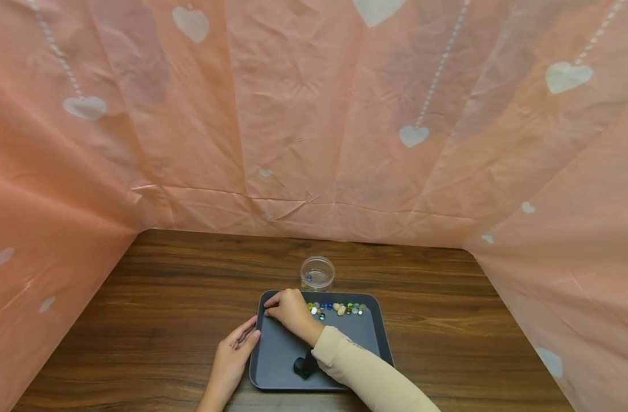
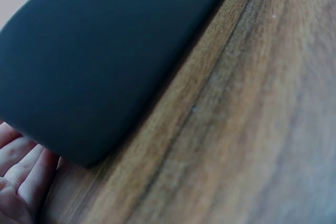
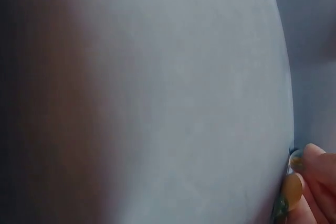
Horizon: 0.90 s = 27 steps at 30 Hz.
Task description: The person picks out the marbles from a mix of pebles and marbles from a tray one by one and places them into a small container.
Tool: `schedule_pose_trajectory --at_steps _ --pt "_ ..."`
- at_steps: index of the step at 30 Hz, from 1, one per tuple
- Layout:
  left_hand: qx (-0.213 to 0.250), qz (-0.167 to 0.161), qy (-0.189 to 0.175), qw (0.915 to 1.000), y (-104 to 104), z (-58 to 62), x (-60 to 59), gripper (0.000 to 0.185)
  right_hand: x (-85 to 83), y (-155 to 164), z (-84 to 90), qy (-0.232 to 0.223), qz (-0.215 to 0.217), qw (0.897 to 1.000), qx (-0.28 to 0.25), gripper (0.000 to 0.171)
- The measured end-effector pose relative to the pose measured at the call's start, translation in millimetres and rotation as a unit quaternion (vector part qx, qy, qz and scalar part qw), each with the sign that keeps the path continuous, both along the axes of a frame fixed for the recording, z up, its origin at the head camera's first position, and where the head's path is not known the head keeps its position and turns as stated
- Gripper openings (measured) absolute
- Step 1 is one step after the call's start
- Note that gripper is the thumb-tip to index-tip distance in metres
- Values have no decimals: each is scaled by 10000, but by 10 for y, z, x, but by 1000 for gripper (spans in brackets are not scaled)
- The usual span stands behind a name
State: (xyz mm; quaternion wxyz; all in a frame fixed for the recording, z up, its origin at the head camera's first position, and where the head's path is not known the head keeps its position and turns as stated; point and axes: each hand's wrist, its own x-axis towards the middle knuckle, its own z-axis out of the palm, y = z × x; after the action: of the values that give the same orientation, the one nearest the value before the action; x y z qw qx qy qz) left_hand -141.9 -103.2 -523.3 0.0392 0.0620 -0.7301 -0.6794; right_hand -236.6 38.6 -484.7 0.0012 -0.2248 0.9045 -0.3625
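A dark grey tray (image 1: 283,377) lies on the wooden table. At its left rim is my left hand (image 1: 230,350), the thumb on the rim and the other fingers against the outer side; the left wrist view shows those fingers (image 2: 23,169) by the tray corner. My right hand (image 1: 292,313) reaches across to the far left corner and pinches a clear marble with coloured swirls (image 3: 296,159). Just beside it, an amber marble (image 3: 292,190) and a green marble (image 3: 282,206) sit by the fingertips. More marbles (image 1: 330,306) line the tray's far wall.
Behind the tray stands a clear round jar (image 1: 324,280) with a blue marble visible inside. Several pale, blue and green marbles continue toward the far right corner. A black wrist camera (image 1: 305,366) hangs under the right sleeve. Pink cloth with hearts (image 1: 293,143) encloses the table (image 1: 180,286).
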Motion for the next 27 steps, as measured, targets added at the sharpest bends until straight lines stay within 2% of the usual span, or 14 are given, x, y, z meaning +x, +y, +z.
schedule_pose_trajectory --at_steps 7,12,15,17,19,23,27 --pt "75 33 1 10000 -4 -20 -1 45 7 -6 -6 110 2 9999 -4 5" --pt "58 22 12 10000 6 -33 10 45 0 78 40 -142 -247 9979 -584 6" --pt "-7 26 34 10000 11 -26 12 44 -36 175 129 -471 -547 9911 -1120 10" --pt "-20 -2 56 10000 15 -15 11 44 -67 254 200 -813 -729 9804 -1640 13" --pt "-37 -17 100 9999 18 -3 13 45 -107 337 271 -1238 -924 9605 -2314 16" --pt "-112 -18 142 9998 18 22 20 45 -187 504 379 -1612 -1316 9259 -3154 20" --pt "-129 9 114 9999 16 30 18 44 -259 668 429 -1538 -1820 9177 -3178 20"
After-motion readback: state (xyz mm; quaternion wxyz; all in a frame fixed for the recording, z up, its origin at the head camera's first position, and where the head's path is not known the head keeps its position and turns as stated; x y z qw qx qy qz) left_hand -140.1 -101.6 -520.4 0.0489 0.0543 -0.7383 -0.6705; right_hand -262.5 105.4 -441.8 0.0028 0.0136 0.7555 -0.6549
